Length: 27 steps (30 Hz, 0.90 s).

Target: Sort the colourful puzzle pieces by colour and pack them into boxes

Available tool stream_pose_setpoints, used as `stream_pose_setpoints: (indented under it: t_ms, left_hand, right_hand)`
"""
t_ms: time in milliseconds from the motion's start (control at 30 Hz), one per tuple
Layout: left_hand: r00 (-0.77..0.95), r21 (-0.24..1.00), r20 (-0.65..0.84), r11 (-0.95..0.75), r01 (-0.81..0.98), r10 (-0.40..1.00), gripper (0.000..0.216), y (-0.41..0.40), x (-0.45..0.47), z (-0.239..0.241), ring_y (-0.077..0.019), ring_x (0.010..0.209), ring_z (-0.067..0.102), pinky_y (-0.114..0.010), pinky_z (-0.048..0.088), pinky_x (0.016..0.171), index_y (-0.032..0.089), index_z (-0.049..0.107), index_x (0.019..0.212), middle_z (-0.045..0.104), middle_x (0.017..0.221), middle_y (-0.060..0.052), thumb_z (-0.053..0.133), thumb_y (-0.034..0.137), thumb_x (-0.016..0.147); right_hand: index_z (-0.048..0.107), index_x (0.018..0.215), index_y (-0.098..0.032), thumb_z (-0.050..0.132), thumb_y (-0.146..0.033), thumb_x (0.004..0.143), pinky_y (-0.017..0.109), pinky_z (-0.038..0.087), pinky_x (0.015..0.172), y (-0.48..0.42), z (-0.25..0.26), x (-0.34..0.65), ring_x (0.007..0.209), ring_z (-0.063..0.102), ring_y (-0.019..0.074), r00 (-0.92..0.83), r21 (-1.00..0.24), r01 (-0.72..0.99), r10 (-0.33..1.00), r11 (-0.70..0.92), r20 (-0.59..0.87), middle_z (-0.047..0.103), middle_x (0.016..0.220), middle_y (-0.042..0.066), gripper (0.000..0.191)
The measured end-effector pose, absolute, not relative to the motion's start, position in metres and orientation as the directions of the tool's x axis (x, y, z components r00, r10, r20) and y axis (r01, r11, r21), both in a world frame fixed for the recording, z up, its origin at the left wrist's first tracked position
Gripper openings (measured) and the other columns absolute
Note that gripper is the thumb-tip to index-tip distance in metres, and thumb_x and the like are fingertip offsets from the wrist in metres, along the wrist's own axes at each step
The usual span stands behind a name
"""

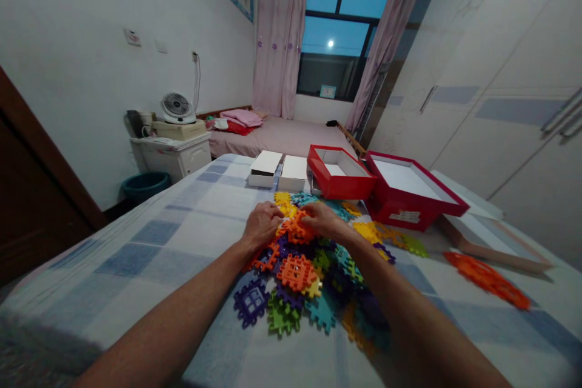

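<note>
A heap of flat plastic interlocking building pieces in purple, green, teal, yellow and orange lies on the checked cloth. Both of my hands meet at its far side. My left hand [262, 223] has its fingers curled at the edge of a yellow building piece [287, 208]; the fingertips are partly hidden. With its fingers closed, my right hand [322, 219] grips an orange building piece [297, 229]. Nearer to me lie another orange piece [295, 273], a purple window-shaped piece [252, 301], a green piece [282, 315] and a teal piece [321, 311].
Behind the heap stand two small white boxes [293, 171], a red open box [343, 179] and a larger red box [400, 209]. To the right are a shallow tray-like lid [500, 248] and orange parts [488, 279]. The checked cloth [182, 248] spreads leftward.
</note>
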<state>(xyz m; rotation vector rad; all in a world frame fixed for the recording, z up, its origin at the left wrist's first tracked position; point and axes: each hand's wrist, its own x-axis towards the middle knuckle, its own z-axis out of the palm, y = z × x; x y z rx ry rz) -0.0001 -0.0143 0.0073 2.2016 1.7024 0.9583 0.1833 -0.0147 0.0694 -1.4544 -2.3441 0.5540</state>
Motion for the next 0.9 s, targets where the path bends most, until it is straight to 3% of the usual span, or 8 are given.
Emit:
stream_pose_setpoints:
  t_ms: [100, 300, 433, 667, 800, 900]
  left_hand:
    - [0.178, 0.444, 0.395, -0.357, 0.822, 0.901, 0.028, -0.014, 0.000, 0.005, -0.0216, 0.103, 0.054, -0.035, 0.041, 0.098, 0.021, 0.073, 0.079, 0.063, 0.102, -0.007, 0.045, 0.018, 0.077]
    - [0.181, 0.513, 0.387, -0.374, 0.773, 0.904, 0.034, -0.013, 0.001, 0.006, -0.0185, 0.110, 0.053, -0.033, 0.039, 0.103, 0.020, 0.072, 0.080, 0.061, 0.113, -0.005, 0.041, 0.009, 0.070]
    - [0.113, 0.445, 0.427, -0.318, 0.837, 0.897, 0.029, -0.015, 0.002, 0.005, -0.0226, 0.115, 0.050, -0.038, 0.036, 0.105, 0.020, 0.071, 0.078, 0.062, 0.112, -0.007, 0.044, 0.013, 0.072]
    - [0.096, 0.585, 0.381, -0.320, 0.745, 0.920, 0.029, -0.010, -0.005, 0.009, -0.0193, 0.113, 0.053, -0.035, 0.037, 0.105, 0.018, 0.066, 0.070, 0.062, 0.113, -0.006, 0.040, 0.008, 0.064]
    - [0.061, 0.753, 0.381, -0.348, 0.558, 0.922, 0.023, -0.010, -0.005, 0.017, -0.0176, 0.108, 0.056, -0.034, 0.040, 0.102, 0.020, 0.062, 0.066, 0.064, 0.111, -0.005, 0.040, 0.013, 0.063]
    - [0.068, 0.796, 0.391, -0.374, 0.476, 0.918, 0.023, -0.013, -0.003, 0.017, -0.0182, 0.107, 0.057, -0.033, 0.041, 0.101, 0.020, 0.062, 0.070, 0.065, 0.108, -0.005, 0.039, 0.020, 0.066]
  right_hand:
    - [0.067, 0.101, -0.014, 0.050, -0.016, 0.075, 0.027, 0.043, 0.078, -0.016, 0.064, 0.170, 0.094, 0.061, 0.0209, -0.437, -0.298, 0.851, 0.898, 0.433, 0.055, 0.069, 0.101, 0.011, 0.031]
    - [0.066, 0.103, -0.010, 0.049, -0.017, 0.077, 0.027, 0.042, 0.075, -0.012, 0.062, 0.160, 0.095, 0.062, 0.0235, -0.436, -0.234, 0.874, 0.900, 0.425, 0.006, 0.067, 0.103, 0.017, 0.032]
    - [0.067, 0.096, -0.010, 0.049, -0.018, 0.076, 0.027, 0.042, 0.069, -0.011, 0.063, 0.160, 0.088, 0.062, 0.0231, -0.428, -0.210, 0.886, 0.904, 0.414, -0.022, 0.068, 0.098, 0.017, 0.027]
    - [0.066, 0.098, -0.013, 0.051, -0.022, 0.076, 0.028, 0.043, 0.073, -0.011, 0.057, 0.163, 0.089, 0.061, 0.0221, -0.458, -0.285, 0.851, 0.889, 0.440, 0.005, 0.067, 0.102, 0.013, 0.028]
    - [0.060, 0.113, -0.016, 0.047, -0.019, 0.080, 0.027, 0.041, 0.086, -0.011, 0.051, 0.164, 0.104, 0.056, 0.0192, -0.448, -0.376, 0.809, 0.888, 0.452, 0.104, 0.063, 0.115, 0.009, 0.035]
    - [0.057, 0.115, -0.017, 0.043, -0.017, 0.084, 0.026, 0.040, 0.090, -0.015, 0.054, 0.167, 0.105, 0.055, 0.0160, -0.372, -0.484, 0.768, 0.907, 0.420, 0.197, 0.063, 0.116, 0.007, 0.034]
